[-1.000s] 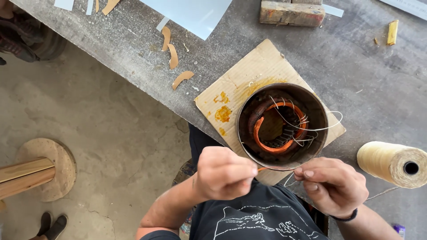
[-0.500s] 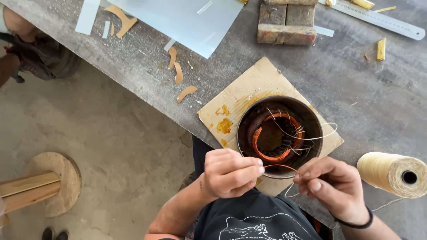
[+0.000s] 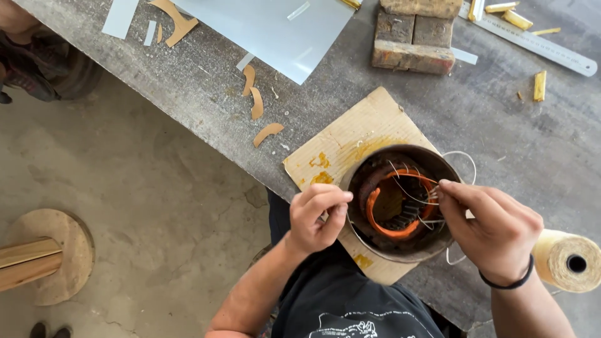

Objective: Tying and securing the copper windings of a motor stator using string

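Note:
A round dark metal motor housing (image 3: 400, 250) with orange copper windings (image 3: 382, 225) inside stands on a piece of cardboard (image 3: 357, 134) on the grey workbench. My left hand (image 3: 316, 216) pinches a thin white thread at the housing's left rim. My right hand (image 3: 494, 225), a black band on its wrist, reaches over the right rim and pinches thread ends at the windings. Loops of white thread (image 3: 463, 156) curl past the rim.
A spool of pale yellow thread (image 3: 566, 260) lies at the right. Wooden blocks (image 3: 413, 40), a steel ruler (image 3: 538, 44), a grey sheet (image 3: 269, 28) and tan paper scraps (image 3: 256, 103) lie further back. A wooden stool (image 3: 47, 256) stands on the concrete floor at left.
My right hand has moved up from in front of the housing onto its windings. My left hand has shifted up to the left rim.

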